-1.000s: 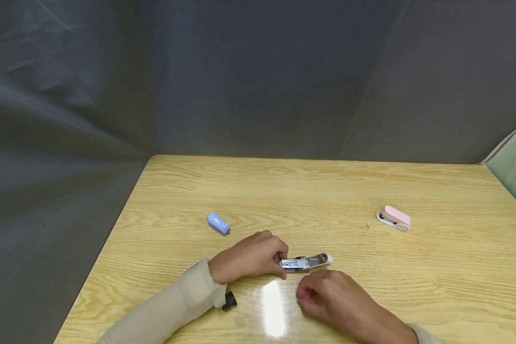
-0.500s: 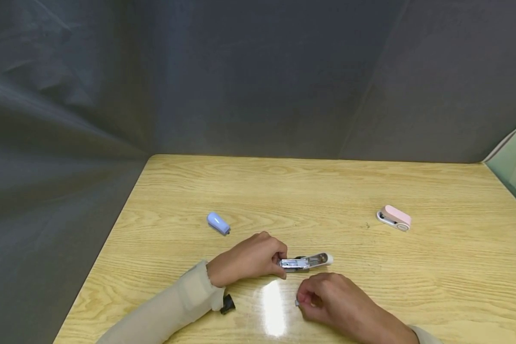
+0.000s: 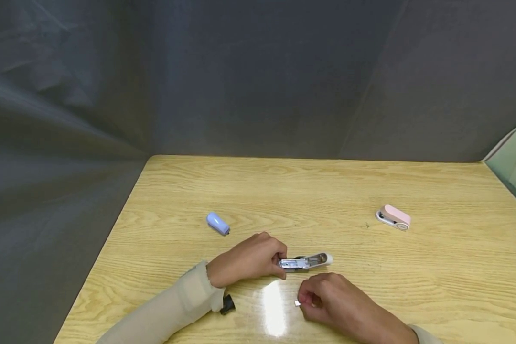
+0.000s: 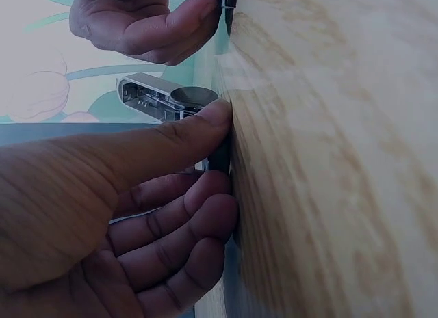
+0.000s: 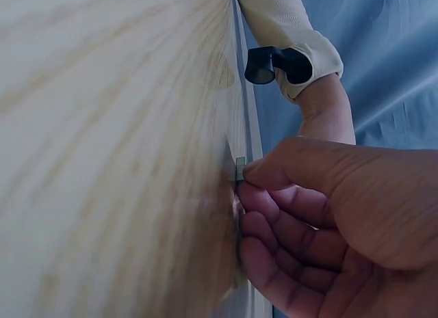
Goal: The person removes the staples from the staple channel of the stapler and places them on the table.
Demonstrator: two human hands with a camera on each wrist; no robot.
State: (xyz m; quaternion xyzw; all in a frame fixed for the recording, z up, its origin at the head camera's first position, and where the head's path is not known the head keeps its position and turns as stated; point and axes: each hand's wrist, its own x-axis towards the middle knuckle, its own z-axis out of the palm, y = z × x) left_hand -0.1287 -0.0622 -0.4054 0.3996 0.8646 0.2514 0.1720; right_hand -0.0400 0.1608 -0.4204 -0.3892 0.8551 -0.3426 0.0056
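Observation:
Fingers and thumb of my left hand [image 3: 254, 258] grip one end of a stapler [image 3: 298, 263] lying on the table. Its top is swung wide, so the metal channel shows and the pale cap points right. In the left wrist view, the cap [image 4: 140, 96] juts out beyond the thumb. Close to the table, a bit nearer the person, my right hand [image 3: 337, 303] pinches a short strip of staples [image 3: 297, 303] between thumb and index finger. The strip [image 5: 240, 169] pokes out past the thumb tip in the right wrist view. The hands are apart.
A blue stapler [image 3: 218, 223] lies beyond the left hand. Farther right stands a pink and white stapler [image 3: 394, 218]. Dark sheeting [image 3: 258, 86] rises behind the wooden table [image 3: 258, 191] and along its left side. A black wrist camera [image 3: 228, 304] sits under the left sleeve.
The staple strip at the right fingertips, barely visible one second ago, now shows plainly as the hand dropped slightly. The left hand and stapler have hardly moved.

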